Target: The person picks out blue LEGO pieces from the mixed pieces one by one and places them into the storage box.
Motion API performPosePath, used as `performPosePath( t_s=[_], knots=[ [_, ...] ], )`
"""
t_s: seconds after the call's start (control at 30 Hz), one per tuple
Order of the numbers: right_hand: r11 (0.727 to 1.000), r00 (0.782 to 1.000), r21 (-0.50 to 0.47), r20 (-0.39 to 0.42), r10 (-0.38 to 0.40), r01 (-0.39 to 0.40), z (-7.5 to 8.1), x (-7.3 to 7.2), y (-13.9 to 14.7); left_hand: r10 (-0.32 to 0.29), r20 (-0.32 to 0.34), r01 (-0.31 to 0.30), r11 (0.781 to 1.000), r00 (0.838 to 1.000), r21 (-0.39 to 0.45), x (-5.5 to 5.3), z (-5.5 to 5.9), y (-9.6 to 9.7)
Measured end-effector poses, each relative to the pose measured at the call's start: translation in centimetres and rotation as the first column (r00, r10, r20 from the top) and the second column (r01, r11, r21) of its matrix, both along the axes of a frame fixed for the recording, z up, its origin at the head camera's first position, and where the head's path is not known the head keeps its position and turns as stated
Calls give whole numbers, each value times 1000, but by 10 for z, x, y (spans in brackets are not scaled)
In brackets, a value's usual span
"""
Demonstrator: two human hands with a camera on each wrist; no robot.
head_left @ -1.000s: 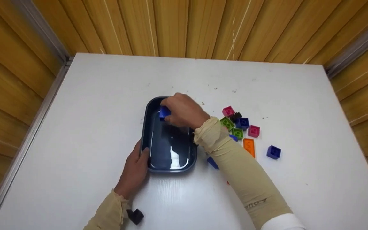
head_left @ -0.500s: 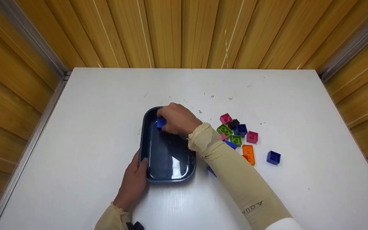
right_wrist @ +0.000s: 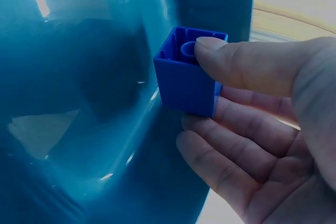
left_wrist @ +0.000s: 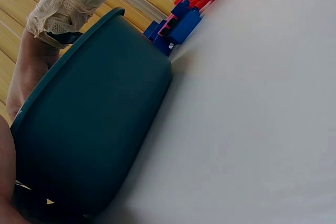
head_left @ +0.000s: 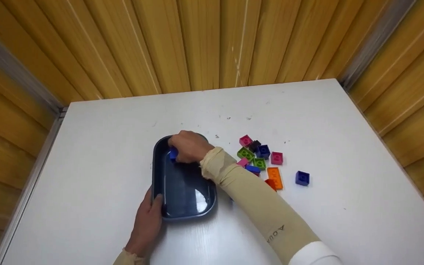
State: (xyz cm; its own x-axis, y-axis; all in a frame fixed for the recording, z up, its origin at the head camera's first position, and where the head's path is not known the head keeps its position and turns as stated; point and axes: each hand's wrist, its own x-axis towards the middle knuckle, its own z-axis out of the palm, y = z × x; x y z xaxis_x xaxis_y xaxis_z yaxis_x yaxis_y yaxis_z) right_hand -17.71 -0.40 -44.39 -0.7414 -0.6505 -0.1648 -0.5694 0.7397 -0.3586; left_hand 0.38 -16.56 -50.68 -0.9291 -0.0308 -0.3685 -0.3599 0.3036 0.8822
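Note:
Between its thumb and fingers my right hand (head_left: 191, 146) pinches a blue toy brick (right_wrist: 186, 85) inside the far left part of a dark blue tray (head_left: 182, 195). The brick's hollow side shows in the right wrist view, with the thumb over its rim. At the tray's near left side, my left hand (head_left: 147, 219) holds the wall, thumb at the rim; its fingers are mostly hidden. To the right of the tray lies a loose group of toy bricks, among them a green brick (head_left: 246, 154), a pink brick (head_left: 276, 158) and an orange brick (head_left: 275, 178).
A single dark blue brick (head_left: 302, 178) lies apart on the right of the white table (head_left: 344, 147). My right forearm crosses in front of some bricks. Corrugated yellow panels (head_left: 197, 44) stand behind the table and at both sides.
The head view has tilted and shifted, so table and bricks appear lower and farther left. My right hand keeps the blue brick at the tray's far end; my left hand stays on the tray.

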Motion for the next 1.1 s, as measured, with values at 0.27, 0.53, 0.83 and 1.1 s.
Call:
performPosePath(
  t_s=[0.27,0.53,0.83,1.1],
  knots=[
    [997,997,-4,-4,-71,71,11,-11,34,-45,-96,47,999,994,17,-20,5,23],
    [997,997,5,-36,-72,72,17,-25,44,-38,-126,45,998,991,51,-34,4,35],
    [996,996,31,-35,-84,85,18,-26,42,-53,-126,60,997,991,48,-37,7,32],
    [995,996,33,-30,-88,89,13,-27,39,-62,-125,68,997,990,43,-37,10,33]
  ],
)
